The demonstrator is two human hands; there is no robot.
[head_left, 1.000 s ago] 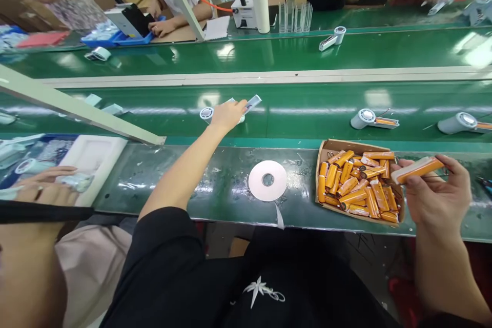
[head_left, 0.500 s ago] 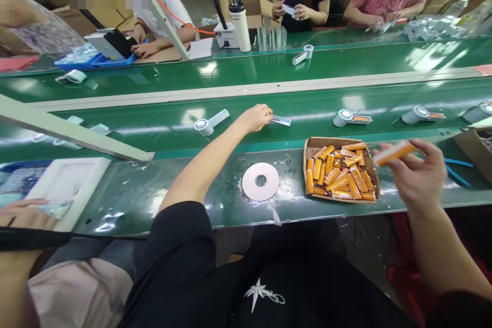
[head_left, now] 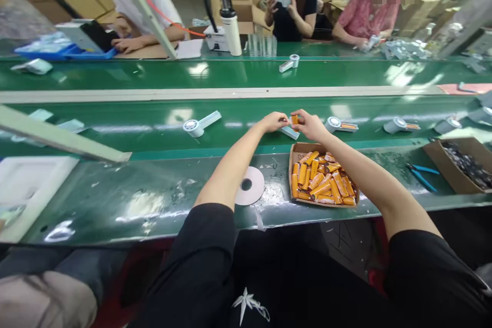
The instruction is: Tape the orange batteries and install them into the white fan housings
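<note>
Orange battery cell [head_left: 294,120] sits pinched between the fingertips of both hands, the left hand [head_left: 273,121] and the right hand [head_left: 309,124] meeting over the near green conveyor belt [head_left: 154,123]; the left hand also seems to press on a pale blue handle shell [head_left: 289,132] lying on the belt just beneath, though how firmly it grips it I cannot tell. Held only at the fingertips and with both arms stretched out, the cell could slip and land on the belt, or roll off among the passing parts. The cardboard tray of orange cells [head_left: 321,180] lies directly under the right forearm on the tabletop, so a lowered elbow could knock it or scatter its load. A white tape roll [head_left: 249,185] rests beside the left forearm, blue-handled pliers [head_left: 422,173] farther right. Small handheld fans [head_left: 200,124] [head_left: 340,125] lie on the belt either side of the hands, close enough to be nudged.
</note>
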